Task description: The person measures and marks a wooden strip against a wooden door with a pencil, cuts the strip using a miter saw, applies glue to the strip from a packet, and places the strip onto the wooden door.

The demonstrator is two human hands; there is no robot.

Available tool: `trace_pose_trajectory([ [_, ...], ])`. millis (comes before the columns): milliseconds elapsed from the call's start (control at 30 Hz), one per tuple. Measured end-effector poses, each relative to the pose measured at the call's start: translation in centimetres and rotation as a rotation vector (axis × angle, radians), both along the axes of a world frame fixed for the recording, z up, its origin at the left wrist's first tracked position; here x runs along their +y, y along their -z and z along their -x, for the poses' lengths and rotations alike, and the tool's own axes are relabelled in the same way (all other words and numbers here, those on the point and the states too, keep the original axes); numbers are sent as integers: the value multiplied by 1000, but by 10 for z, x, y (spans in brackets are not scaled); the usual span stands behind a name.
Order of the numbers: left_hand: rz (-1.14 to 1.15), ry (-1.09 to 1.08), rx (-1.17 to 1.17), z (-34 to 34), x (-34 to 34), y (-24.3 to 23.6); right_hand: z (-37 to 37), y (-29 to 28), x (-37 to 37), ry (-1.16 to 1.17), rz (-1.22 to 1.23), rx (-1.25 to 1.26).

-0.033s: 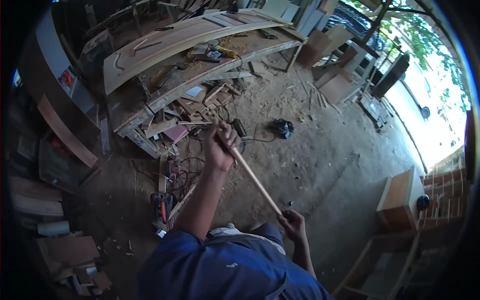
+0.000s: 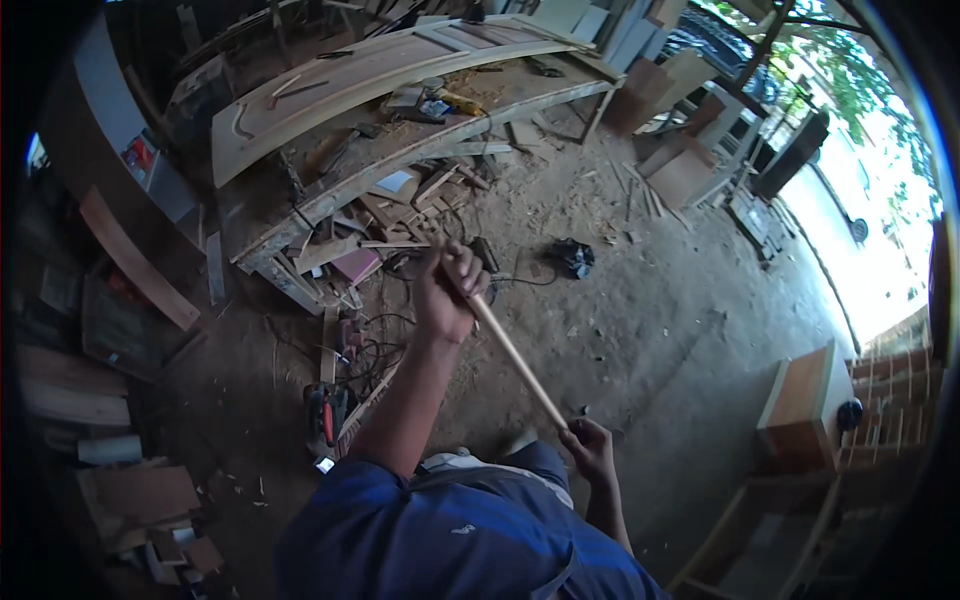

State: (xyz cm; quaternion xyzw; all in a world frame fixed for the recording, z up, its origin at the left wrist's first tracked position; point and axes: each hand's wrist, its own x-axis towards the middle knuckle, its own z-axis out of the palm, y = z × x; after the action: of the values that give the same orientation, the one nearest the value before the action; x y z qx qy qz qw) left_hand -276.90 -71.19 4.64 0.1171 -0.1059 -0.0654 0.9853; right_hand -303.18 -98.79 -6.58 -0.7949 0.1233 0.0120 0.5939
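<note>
A long, narrow strip of pale wood (image 2: 520, 366) slants between my two hands, in front of my body and above the floor. My left hand (image 2: 452, 296) is closed round its far end, fingers curled over the wood. At the near end, close to my waist, my right hand (image 2: 588, 446) grips the strip with thumb and fingers. Part of each end is hidden inside the hands.
A long workbench (image 2: 400, 165) carries a wooden door panel (image 2: 360, 88) and a yellow power tool (image 2: 460, 103). Wood offcuts (image 2: 400, 205) and cables litter the ground beneath. A black bag-like bundle (image 2: 572, 257) lies ahead; a wooden cabinet (image 2: 800, 405) stands at right.
The surroundings sit slightly farther right in view. Both hands keep their grip on the wood strip, which has hardly moved. Part of a foot now shows beyond my waist.
</note>
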Motion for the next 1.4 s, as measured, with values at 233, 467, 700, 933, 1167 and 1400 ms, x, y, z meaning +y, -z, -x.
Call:
trace_pose_trajectory([
  [233,-112,-97,-81,-90,-119,-24,-193,75,-144,-331,-635,176],
  [467,-319,-159,-213,-213,-216,-40,-395,129,-249,-699,-1002,379],
  [700,-374,-219,-174,-369,-269,-32,-569,132,-294,-796,-994,451],
  [933,-292,-335,60,-567,-279,-11,-762,145,-352,-698,-728,528],
  [1167,-101,-402,56,-792,-219,13,-941,29,-354,-771,-320,465],
  [1400,-208,-686,416,-966,-156,45,-1144,-16,-297,-696,-206,271],
])
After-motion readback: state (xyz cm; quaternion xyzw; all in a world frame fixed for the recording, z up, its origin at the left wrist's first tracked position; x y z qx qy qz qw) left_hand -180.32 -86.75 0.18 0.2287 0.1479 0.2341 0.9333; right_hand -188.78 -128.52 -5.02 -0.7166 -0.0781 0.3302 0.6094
